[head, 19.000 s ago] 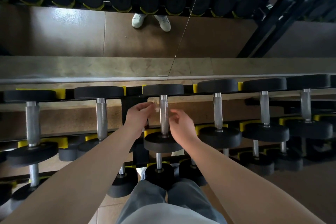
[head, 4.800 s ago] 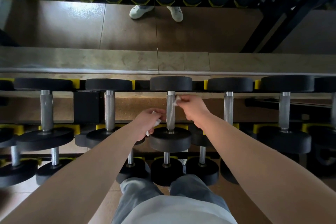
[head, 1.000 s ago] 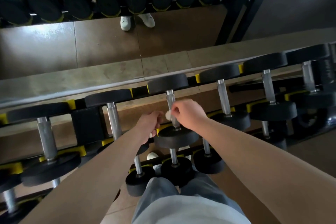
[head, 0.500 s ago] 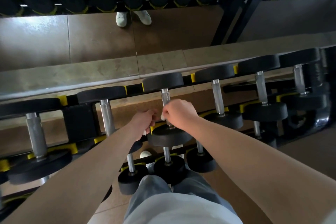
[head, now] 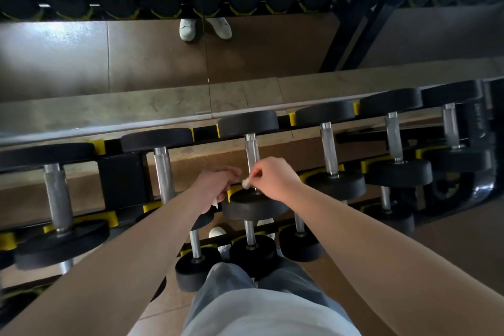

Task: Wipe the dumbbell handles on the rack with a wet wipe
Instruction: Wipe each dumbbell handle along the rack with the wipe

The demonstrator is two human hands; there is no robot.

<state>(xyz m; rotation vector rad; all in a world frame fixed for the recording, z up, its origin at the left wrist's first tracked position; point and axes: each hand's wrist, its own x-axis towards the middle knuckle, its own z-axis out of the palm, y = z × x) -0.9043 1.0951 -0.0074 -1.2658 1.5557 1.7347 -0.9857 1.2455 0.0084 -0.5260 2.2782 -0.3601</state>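
A dumbbell with black end discs and a knurled steel handle lies on the top tier of the rack, straight ahead of me. My right hand pinches a small white wet wipe at the near end of that handle, just above the front disc. My left hand hovers just left of the handle with curled fingers, and a bit of white wipe shows under its palm.
More dumbbells lie on both sides, with handles at left and right. Smaller dumbbells fill the lower tiers near my knees. A mirror behind the rack reflects floor, shoes and dumbbells.
My right hand has slid down the handle toward the front disc with the wipe. The view has shifted a little; my left hand stays beside the handle.
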